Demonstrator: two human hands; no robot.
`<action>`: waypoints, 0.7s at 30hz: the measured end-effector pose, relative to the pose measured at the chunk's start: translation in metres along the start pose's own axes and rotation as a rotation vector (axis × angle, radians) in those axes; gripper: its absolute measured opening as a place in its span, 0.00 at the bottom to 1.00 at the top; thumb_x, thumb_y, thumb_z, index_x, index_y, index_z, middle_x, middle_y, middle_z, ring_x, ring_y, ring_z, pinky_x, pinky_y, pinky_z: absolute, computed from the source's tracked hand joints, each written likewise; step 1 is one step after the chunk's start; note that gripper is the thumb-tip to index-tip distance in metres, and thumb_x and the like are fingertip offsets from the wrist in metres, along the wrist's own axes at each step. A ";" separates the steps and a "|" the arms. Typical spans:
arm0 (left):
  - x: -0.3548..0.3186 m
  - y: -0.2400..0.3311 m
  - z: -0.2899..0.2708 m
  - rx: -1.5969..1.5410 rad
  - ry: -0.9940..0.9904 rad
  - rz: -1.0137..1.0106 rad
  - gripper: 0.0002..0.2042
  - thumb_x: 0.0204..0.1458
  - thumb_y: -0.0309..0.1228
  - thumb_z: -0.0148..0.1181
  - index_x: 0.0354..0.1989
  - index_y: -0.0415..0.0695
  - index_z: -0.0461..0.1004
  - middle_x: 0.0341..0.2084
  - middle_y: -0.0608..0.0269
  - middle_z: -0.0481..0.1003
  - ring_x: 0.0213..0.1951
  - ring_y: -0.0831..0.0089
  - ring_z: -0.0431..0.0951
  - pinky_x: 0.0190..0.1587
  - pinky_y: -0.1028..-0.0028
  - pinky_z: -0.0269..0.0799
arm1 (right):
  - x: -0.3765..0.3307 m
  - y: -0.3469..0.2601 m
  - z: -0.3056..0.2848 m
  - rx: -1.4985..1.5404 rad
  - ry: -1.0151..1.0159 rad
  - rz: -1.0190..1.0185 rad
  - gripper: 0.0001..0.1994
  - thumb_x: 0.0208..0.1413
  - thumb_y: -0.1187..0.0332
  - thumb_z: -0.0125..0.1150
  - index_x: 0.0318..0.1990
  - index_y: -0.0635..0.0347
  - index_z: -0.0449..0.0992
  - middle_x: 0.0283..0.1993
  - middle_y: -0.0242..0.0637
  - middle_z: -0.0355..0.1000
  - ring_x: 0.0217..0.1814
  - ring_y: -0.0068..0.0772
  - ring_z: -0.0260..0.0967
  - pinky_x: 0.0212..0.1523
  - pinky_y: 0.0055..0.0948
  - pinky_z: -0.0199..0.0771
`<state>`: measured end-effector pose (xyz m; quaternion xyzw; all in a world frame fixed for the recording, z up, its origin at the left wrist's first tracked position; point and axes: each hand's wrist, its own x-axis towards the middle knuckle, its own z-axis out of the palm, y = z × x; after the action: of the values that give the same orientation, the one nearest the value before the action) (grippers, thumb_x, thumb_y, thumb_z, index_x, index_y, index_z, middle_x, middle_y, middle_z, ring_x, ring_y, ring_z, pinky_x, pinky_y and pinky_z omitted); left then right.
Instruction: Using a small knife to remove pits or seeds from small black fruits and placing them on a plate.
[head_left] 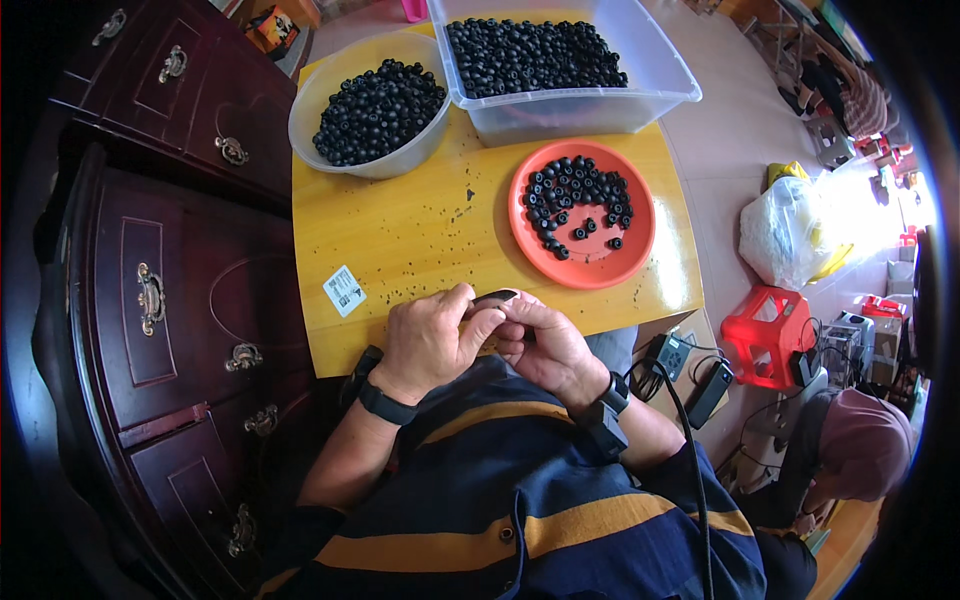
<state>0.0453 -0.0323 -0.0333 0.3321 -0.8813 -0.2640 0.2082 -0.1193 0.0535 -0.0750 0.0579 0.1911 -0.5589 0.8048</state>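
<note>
My left hand (430, 335) is closed near the table's front edge, thumb and fingers around a narrow dark piece (492, 299) with a pointed end, like a small blade. Against it, my right hand (548, 345) has its fingers pinched together; what they grip is hidden. Just beyond the right hand stands an orange-red plate (590, 272) with small black round parts (575, 185), each with a hole. A round translucent tub (305, 130) at the far left and a rectangular clear bin (560, 118) at the back hold many more such parts.
Dark crumbs and a white label (344, 290) lie on the yellow table (420, 230). A dark wooden cabinet (140, 270) borders the left. At right are a red stool (768, 335), a stuffed plastic bag (785, 235), a black cable (690, 430) and other people.
</note>
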 end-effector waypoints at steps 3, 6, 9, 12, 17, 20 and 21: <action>0.004 -0.001 -0.004 0.025 -0.028 0.006 0.22 0.59 0.51 0.60 0.27 0.44 0.71 0.18 0.54 0.76 0.22 0.54 0.79 0.23 0.60 0.72 | -0.003 0.005 0.002 0.036 0.110 -0.031 0.05 0.66 0.68 0.56 0.43 0.59 0.73 0.32 0.23 0.68 0.28 0.10 0.60 0.26 0.14 0.62; 0.006 -0.002 -0.005 -0.078 -0.032 0.034 0.23 0.57 0.53 0.62 0.26 0.44 0.70 0.17 0.56 0.76 0.21 0.55 0.79 0.23 0.61 0.72 | -0.006 0.002 0.016 0.013 0.108 -0.004 0.04 0.66 0.68 0.56 0.42 0.58 0.72 0.31 0.22 0.66 0.28 0.11 0.59 0.27 0.14 0.62; 0.007 0.001 -0.007 -0.050 -0.040 0.056 0.24 0.57 0.54 0.61 0.26 0.44 0.69 0.17 0.59 0.72 0.21 0.55 0.76 0.22 0.62 0.69 | -0.004 0.003 0.012 0.026 0.040 -0.016 0.04 0.66 0.68 0.56 0.41 0.57 0.72 0.31 0.22 0.66 0.28 0.11 0.58 0.27 0.14 0.62; 0.006 0.001 -0.001 0.008 0.013 0.038 0.24 0.56 0.55 0.61 0.26 0.44 0.68 0.17 0.61 0.72 0.21 0.57 0.77 0.22 0.63 0.69 | -0.003 0.002 0.011 0.036 0.075 -0.025 0.04 0.66 0.68 0.56 0.42 0.57 0.72 0.32 0.22 0.66 0.27 0.11 0.57 0.28 0.14 0.62; 0.002 0.001 0.011 0.030 0.074 0.031 0.24 0.57 0.54 0.61 0.26 0.44 0.67 0.17 0.61 0.72 0.21 0.57 0.77 0.22 0.62 0.69 | -0.003 0.001 0.009 0.022 0.088 -0.046 0.03 0.66 0.68 0.55 0.42 0.56 0.72 0.33 0.23 0.67 0.27 0.10 0.58 0.27 0.13 0.62; 0.001 0.003 0.012 0.029 0.072 0.032 0.23 0.57 0.53 0.61 0.26 0.45 0.67 0.17 0.61 0.72 0.21 0.57 0.77 0.22 0.62 0.69 | -0.001 -0.001 0.006 0.040 0.030 -0.043 0.03 0.66 0.69 0.56 0.42 0.57 0.72 0.33 0.23 0.67 0.27 0.10 0.59 0.27 0.13 0.64; 0.001 0.004 0.012 0.024 0.058 0.036 0.22 0.57 0.52 0.61 0.27 0.45 0.67 0.17 0.61 0.72 0.21 0.57 0.77 0.22 0.62 0.69 | -0.001 -0.001 0.006 0.057 -0.025 -0.041 0.03 0.66 0.69 0.56 0.43 0.57 0.72 0.33 0.24 0.68 0.27 0.10 0.60 0.27 0.14 0.65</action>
<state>0.0366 -0.0263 -0.0402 0.3264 -0.8837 -0.2397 0.2345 -0.1191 0.0517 -0.0690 0.0700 0.1660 -0.5811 0.7936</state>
